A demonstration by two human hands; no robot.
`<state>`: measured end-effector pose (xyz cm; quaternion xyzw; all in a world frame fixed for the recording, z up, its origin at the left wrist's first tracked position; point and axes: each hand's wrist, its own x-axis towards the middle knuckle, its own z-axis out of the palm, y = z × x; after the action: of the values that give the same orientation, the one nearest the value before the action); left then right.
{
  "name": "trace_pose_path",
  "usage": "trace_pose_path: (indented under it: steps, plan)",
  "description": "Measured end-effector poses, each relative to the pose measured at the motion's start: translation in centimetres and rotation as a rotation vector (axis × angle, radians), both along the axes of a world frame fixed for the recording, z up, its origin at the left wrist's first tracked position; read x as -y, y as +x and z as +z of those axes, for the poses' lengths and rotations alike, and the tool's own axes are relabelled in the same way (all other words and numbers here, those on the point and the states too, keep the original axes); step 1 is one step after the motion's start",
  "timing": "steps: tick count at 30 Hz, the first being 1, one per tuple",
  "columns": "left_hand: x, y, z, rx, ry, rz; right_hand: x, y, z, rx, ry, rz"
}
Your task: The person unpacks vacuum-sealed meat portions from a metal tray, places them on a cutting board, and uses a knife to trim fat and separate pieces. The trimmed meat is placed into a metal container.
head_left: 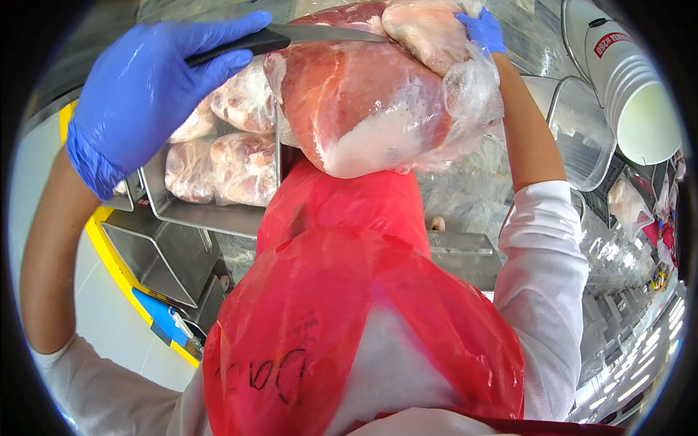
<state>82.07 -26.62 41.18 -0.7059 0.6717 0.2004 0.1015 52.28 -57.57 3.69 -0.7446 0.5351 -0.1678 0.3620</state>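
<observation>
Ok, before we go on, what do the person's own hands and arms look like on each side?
The left hand wears a thin, glossy blue glove, wrinkled at the wrist; the right hand wears a matching glove, only partly visible. Both forearms are bare up to white sleeves: the left sleeve and the right sleeve, which is creased. No markings show on them.

Meat-cutting workroom, as indicated by the large raw joint point(363, 102); to its left, a metal bin point(207, 219) of meat pieces point(243, 168); to its right, a clear tub point(592, 145) and white bucket point(618, 76); below it, a red plastic apron point(291, 291).
</observation>
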Motion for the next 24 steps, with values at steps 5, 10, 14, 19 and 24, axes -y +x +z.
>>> trace_pose_path:
  steps: [5,10,14,19,24]
  plan:
    - [2.0,0.3,0.3,-0.101,-0.066,-0.118,-0.1,1.2,-1.3,-0.085,-0.067,-0.033]
    - [3.7,0.8,-0.3,-0.144,-0.092,-0.182,-0.4,1.6,1.2,0.036,0.139,0.014]
    - [3.6,-0.1,-1.9,-0.004,-0.005,-0.118,0.6,-0.6,-1.5,0.008,0.106,-0.057]
    - [-0.5,0.5,-5.0,-0.179,-0.154,0.117,-0.7,1.4,0.4,-0.008,0.091,-0.010]
    - [-2.6,0.5,-7.8,-0.380,-0.320,0.231,0.2,-0.4,-3.4,-0.027,-0.452,0.025]
